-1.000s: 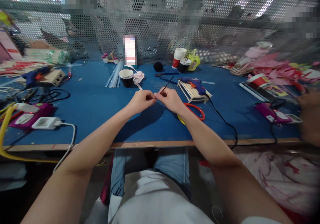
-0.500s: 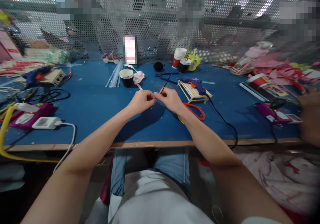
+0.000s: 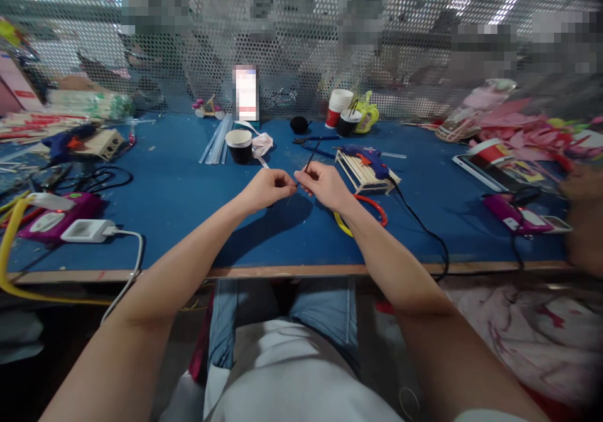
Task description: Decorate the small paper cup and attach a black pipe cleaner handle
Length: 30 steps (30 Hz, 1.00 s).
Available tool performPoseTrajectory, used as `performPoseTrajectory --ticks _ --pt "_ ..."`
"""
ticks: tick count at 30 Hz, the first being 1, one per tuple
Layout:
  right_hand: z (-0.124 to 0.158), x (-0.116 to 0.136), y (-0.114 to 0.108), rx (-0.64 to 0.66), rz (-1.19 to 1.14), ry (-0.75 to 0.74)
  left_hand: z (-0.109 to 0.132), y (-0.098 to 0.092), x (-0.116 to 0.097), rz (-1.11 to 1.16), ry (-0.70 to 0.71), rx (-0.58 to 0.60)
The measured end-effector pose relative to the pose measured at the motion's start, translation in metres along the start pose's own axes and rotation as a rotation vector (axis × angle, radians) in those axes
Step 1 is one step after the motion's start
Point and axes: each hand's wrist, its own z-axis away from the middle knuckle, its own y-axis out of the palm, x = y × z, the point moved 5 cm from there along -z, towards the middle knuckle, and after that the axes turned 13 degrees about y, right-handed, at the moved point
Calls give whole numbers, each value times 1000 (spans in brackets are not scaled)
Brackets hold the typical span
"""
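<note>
thin black strand hung over the middle of the blue table, pinched between the fingertips of the left hand and right hand, close together, seemingly for fine control. red-handled scissors lay at the right hand's 4 o'clock and a glue gun at its 1 o'clock.

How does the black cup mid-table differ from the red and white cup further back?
The black cup is dark outside with a white inside; the red and white cup is white above and red below. The black cup looks shorter and has no cup beside it; the red and white cup has a smaller dark cup close beside it. Both stand upright on the blue table.
</note>
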Motion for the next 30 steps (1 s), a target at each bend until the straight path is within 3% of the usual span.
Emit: performPoseTrajectory --ticks 12,19,30 --pt "0 1 -3 -176 75 -33 1 3 -2 -6 5 6" --pt "0 1 5 47 -54 -27 1 1 -1 -5 1 4" --pt "-1 0 0 -135 120 -42 0 -2 2 -253 82 -63"
